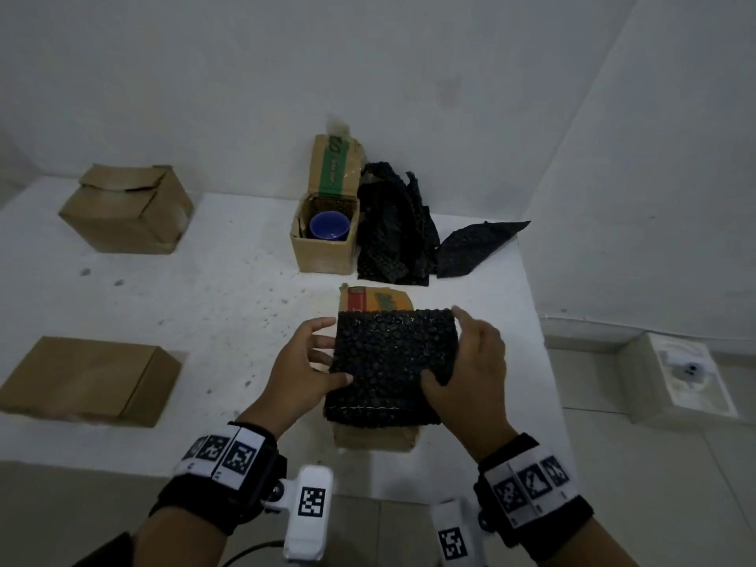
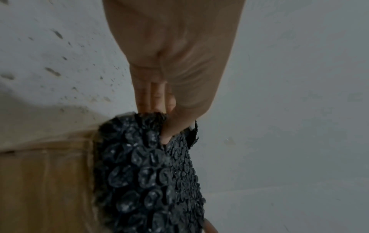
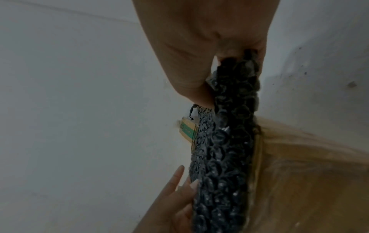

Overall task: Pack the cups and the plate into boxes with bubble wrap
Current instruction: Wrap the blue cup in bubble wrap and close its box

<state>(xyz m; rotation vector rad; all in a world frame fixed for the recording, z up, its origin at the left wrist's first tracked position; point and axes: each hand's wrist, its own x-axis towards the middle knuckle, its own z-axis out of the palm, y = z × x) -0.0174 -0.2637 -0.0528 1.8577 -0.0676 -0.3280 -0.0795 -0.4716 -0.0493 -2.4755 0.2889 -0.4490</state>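
Observation:
A flat bundle wrapped in black bubble wrap [image 1: 392, 362] lies over the open top of a cardboard box [image 1: 376, 437] near the table's front edge. What is inside the wrap is hidden. My left hand [image 1: 327, 356] pinches the bundle's left edge, thumb on top. My right hand [image 1: 458, 347] grips its right edge, thumb on top and fingers round the side. In the left wrist view my thumb [image 2: 173, 126] presses into the wrap [image 2: 149, 173]. In the right wrist view the wrap [image 3: 229, 141] sits between thumb and fingers. A blue cup [image 1: 327, 227] stands in a small open box [image 1: 323, 255] further back.
Loose black bubble wrap sheets [image 1: 397, 235] lie right of the cup's box. A closed cardboard box [image 1: 127, 210] sits at the back left and a flat one [image 1: 90, 378] at the front left. The white table [image 1: 229, 304] ends just right of my hands.

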